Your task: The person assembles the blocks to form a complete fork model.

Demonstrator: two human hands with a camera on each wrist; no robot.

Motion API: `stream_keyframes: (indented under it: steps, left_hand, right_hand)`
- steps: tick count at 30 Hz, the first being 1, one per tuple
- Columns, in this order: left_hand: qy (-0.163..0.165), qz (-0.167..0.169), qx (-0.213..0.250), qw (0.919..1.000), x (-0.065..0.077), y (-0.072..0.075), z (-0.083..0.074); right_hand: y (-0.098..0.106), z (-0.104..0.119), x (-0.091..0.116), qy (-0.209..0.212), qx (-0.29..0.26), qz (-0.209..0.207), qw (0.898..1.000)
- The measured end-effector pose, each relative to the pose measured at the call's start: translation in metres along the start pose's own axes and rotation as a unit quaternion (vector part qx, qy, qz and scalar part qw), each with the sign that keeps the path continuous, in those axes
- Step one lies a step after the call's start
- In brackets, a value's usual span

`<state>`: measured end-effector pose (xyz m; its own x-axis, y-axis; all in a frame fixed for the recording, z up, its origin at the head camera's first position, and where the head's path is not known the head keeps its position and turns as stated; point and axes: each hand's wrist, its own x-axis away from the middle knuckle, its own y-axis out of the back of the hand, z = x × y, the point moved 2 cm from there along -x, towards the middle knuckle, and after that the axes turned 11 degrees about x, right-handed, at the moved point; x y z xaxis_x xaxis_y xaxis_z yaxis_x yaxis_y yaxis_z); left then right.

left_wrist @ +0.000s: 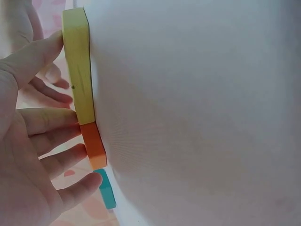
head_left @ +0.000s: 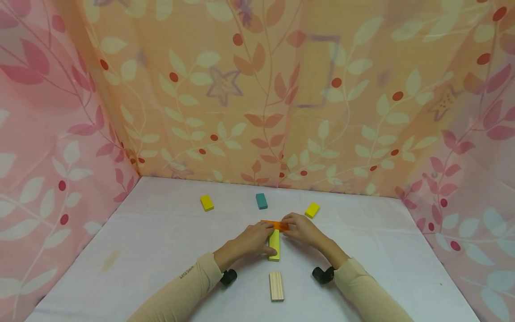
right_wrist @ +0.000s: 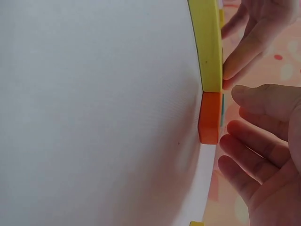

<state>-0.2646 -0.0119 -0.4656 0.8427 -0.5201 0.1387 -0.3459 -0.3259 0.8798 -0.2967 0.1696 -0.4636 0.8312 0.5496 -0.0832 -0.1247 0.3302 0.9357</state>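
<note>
A long yellow-green block (head_left: 274, 246) lies flat on the table, its far end against an orange block (head_left: 277, 225) set crosswise, so the two form a T. My left hand (head_left: 252, 239) is over the left side of the pair. Its thumb (left_wrist: 47, 49) touches the yellow-green block near its close end, while the other fingers reach the joint and the orange block with little curl. My right hand (head_left: 302, 230) hovers by the orange block's right end, fingers loosely bent; in the right wrist view a small gap shows between fingertips and block.
Behind the T lie a yellow block (head_left: 207, 203) at left, a teal block (head_left: 261, 201) in the middle and another yellow block (head_left: 312, 209) at right. Closer to me is a plain wood block (head_left: 276, 286). Patterned cloth (head_left: 257, 98) walls in the white table (head_left: 161, 268).
</note>
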Motion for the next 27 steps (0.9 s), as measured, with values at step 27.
stream_keyframes:
  steps: [27]
  left_hand:
    - [0.002,-0.010,0.004,0.9999,0.000,-0.001,0.001]
  right_hand:
    - [0.007,0.028,0.056,0.006,-0.038,-0.004,0.999]
